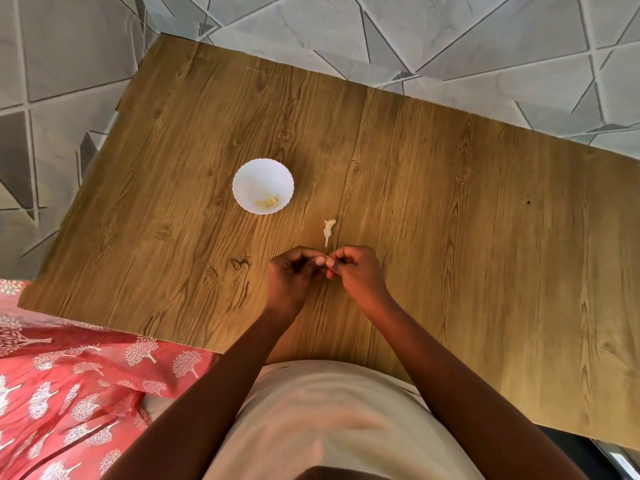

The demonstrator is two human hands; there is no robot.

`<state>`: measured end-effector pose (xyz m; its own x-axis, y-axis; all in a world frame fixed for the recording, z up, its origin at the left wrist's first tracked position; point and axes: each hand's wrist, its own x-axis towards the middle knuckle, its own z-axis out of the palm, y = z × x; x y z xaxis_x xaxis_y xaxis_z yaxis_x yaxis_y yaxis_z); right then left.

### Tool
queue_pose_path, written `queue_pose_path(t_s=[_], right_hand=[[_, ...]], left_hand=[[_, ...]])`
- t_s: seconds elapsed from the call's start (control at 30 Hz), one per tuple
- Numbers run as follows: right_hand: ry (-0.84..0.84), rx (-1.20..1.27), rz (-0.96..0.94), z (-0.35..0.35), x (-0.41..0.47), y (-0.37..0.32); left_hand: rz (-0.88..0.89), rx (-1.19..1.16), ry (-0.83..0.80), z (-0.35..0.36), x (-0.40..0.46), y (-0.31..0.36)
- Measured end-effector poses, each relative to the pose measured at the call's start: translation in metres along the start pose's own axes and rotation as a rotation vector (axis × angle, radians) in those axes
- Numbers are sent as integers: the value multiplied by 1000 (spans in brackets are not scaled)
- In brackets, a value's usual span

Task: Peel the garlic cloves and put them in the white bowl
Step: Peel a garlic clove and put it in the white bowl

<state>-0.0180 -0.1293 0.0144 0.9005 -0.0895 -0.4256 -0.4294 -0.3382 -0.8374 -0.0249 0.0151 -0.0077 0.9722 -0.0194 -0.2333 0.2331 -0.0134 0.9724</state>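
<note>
Fingers (320, 260) of the left hand (294, 271) and right hand (353, 268) curl together, tips touching, pinching a clove too hidden to make out. Husk (328, 230) lies on the bench (450, 220) just at 12 o'clock of them. Bowl (242, 181), at 10 o'clock, holds peeled cloves (267, 201).
</note>
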Motion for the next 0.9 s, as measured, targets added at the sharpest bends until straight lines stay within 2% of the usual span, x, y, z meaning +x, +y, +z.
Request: queue_pose_path(t_s=[0.17, 0.4, 0.47, 0.63, 0.9], right_hand=[[-7, -149, -149, 1, -2, 3], [73, -760, -577, -7, 0, 7], [83, -830, -629, -10, 2, 6], [88, -707, -525, -13, 2, 2], [5, -754, -299, -26, 0, 15]], left_hand=[[-80, 77, 104, 3, -1, 4], [-176, 160, 122, 6, 5, 14], [-218, 155, 125, 6, 7, 14], [-275, 128, 131, 7, 8, 13], [-285, 68, 147, -1, 8, 17]])
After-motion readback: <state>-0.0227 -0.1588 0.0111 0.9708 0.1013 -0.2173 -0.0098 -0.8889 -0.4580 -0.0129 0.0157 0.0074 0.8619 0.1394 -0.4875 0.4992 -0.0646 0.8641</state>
